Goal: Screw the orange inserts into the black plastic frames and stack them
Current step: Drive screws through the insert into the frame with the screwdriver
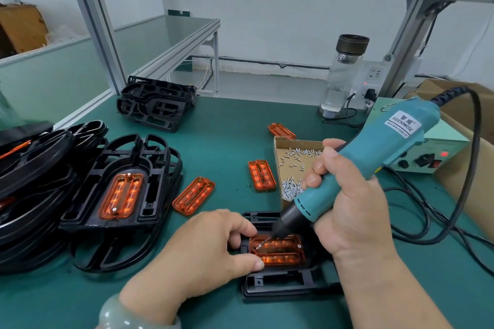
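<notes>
Stacks of black frames (pixel 34 168) crowd the left edge of the green surface (pixel 227 115), the top frame (pixel 149 195) of the nearest pile carrying a fitted insert (pixel 121 196) fastened with two screws. Behind them sits another pile (pixel 155 104) of bare frames. Three loose orange inserts (pixel 193 194) lie flat on the surface toward the middle (one just beside a cardboard tray (pixel 278 141) of small silver screws (pixel 292 189)). At front centre, the left hand (pixel 203 256), a pale bangle (pixel 117 315) on its wrist, pinches the left end of the orange insert (pixel 283 251) between thumb and forefinger, the piece seated in the black frame (pixel 278 283) that lies flat on the surface. The right hand (pixel 350 208) wraps its fingers round a teal electric screwdriver (pixel 374 157), tilted with its bit on a screw (pixel 258 247) at the insert's left end. At far right stand a glass bottle (pixel 342 75) and a pale green control box (pixel 433 152) with a red light glowing, well apart from the work.
</notes>
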The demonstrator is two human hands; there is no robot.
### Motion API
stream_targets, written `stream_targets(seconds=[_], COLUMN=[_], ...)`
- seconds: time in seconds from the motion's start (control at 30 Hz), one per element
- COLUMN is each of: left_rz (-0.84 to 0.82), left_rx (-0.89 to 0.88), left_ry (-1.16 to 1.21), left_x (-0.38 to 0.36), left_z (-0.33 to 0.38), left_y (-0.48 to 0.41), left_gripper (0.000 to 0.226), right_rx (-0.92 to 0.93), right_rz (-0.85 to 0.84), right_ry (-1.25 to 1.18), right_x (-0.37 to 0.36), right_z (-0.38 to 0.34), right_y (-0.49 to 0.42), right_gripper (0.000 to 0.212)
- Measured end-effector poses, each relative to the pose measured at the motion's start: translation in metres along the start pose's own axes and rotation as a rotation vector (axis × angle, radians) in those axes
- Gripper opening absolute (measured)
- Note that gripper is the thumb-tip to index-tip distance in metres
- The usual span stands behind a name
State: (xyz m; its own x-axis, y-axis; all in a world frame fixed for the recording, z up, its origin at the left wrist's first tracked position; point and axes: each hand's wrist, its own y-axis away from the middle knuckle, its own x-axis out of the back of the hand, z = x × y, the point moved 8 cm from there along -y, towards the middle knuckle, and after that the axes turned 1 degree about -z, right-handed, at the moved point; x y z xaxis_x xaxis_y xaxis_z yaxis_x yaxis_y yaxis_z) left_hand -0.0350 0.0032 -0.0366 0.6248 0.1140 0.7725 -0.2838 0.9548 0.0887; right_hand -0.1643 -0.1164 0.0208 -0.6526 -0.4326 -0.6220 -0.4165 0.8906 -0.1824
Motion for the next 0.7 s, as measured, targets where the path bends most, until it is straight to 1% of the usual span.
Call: stream_targets(seconds=[0.2, 0.43, 0.6, 0.7], left_rz=[-0.005, -0.003, -0.011, -0.019], left_rx=[0.002, 0.010, 0.015, 0.012], left_ry=[0.005, -0.002, -0.006, -0.020], left_x=[-0.001, -0.001, -0.001, -0.001], left_z=[-0.001, -0.001, 0.000, 0.001], left_y=[-0.001, -0.001, 0.000, 0.000], left_gripper=[0.038, 0.038, 0.039, 0.038], right_rx=[0.022, 0.047, 0.101, 0.141], right_rz=[-0.011, -0.037, -0.095, -0.175], right_ry=[0.022, 0.047, 0.124, 0.214], right_x=[-0.004, -0.009, -0.016, -0.025], right_z=[-0.002, -0.003, -0.008, -0.011], right_y=[0.002, 0.004, 0.007, 0.012], right_gripper=[0.012, 0.008, 0.013, 0.013])
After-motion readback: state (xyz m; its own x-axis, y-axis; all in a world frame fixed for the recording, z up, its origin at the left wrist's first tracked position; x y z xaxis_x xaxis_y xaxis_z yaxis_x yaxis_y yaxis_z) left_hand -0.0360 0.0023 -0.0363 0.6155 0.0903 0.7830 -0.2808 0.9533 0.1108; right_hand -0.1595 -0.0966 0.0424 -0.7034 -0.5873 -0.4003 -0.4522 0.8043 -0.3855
